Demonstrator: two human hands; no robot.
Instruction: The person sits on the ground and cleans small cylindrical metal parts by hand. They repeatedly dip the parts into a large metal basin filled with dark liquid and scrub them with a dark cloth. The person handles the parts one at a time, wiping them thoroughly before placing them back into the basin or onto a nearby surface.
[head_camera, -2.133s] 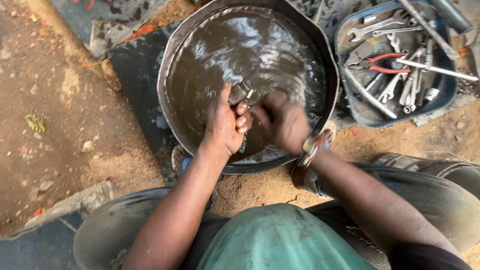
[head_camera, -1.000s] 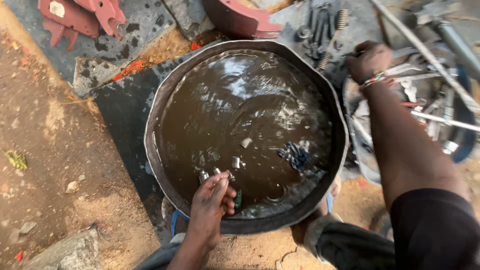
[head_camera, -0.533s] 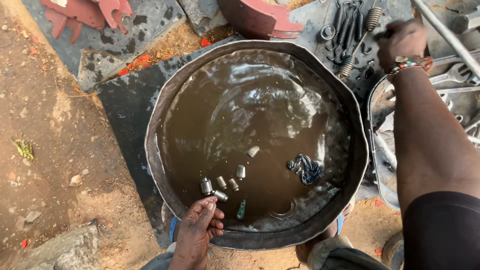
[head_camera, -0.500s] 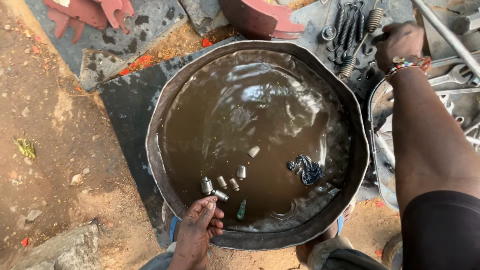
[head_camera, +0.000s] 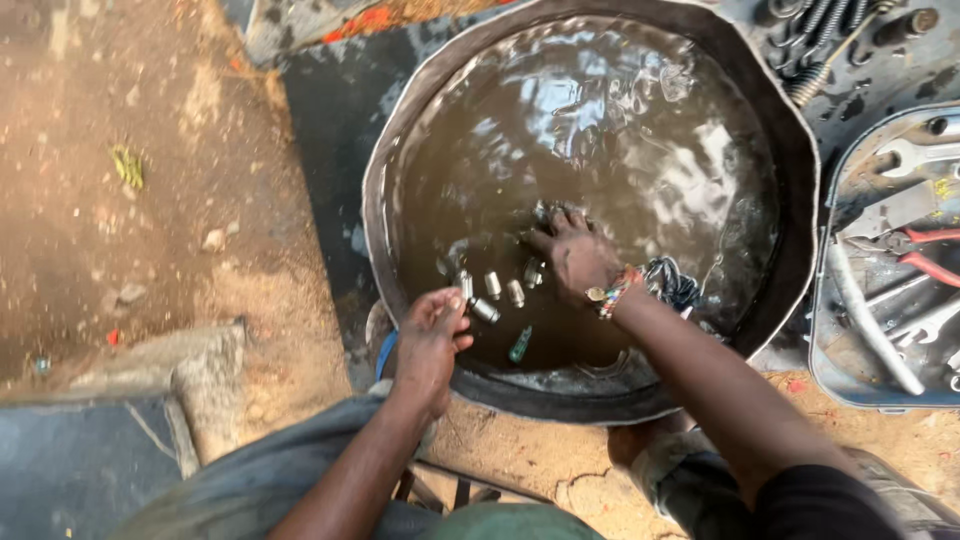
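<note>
Head cam: left hand at near rim of dented round metal basin, fingers curled narrow by small silver cylindrical parts; right hand spread wide, fingertips dipped in murky brown liquid w/ more parts, prob. rinsing.

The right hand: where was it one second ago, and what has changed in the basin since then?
The right hand came back from the tool tray and now dips its fingers into the dirty liquid, beside the small metal cylinders. Whether it grips anything is hidden. The left hand stayed at the near rim of the basin, next to the same cylinders. The dark blue rag stayed in the liquid.
</note>
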